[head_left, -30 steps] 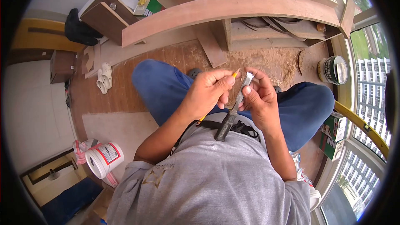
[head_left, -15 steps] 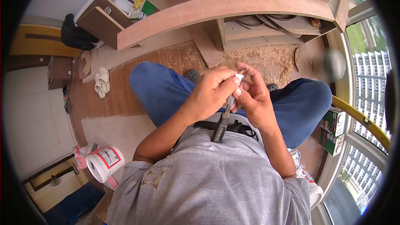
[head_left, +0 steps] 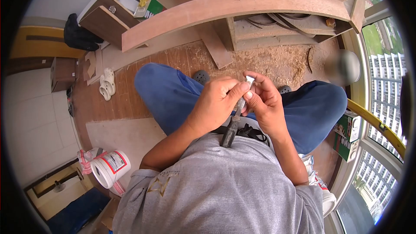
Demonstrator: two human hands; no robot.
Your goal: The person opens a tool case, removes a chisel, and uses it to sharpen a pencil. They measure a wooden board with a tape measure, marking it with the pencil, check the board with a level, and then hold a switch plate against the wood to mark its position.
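Observation:
A metal tool with a dark handle [head_left: 230, 133] points up from my lap, its handle end near my shirt. My left hand [head_left: 220, 102] is closed, with thumb and fingers pinching the tool near its upper end. On the other side, my right hand [head_left: 265, 102] is closed round the same part with thumb and curled fingers. A small whitish metallic tip [head_left: 249, 80] shows above both hands. The fingers partly hide the middle of the tool.
A long curved wooden board [head_left: 234, 5] spans a wooden cabinet frame ahead. Wood shavings [head_left: 281, 63] lie on the floor. A white bucket [head_left: 110, 169] stands at left, white clogs [head_left: 107, 83] farther up. A yellow level [head_left: 377, 123] leans by the window.
My right fingers have come down slightly from above the whitish tip, which now shows more fully. Both hands stay at the tool.

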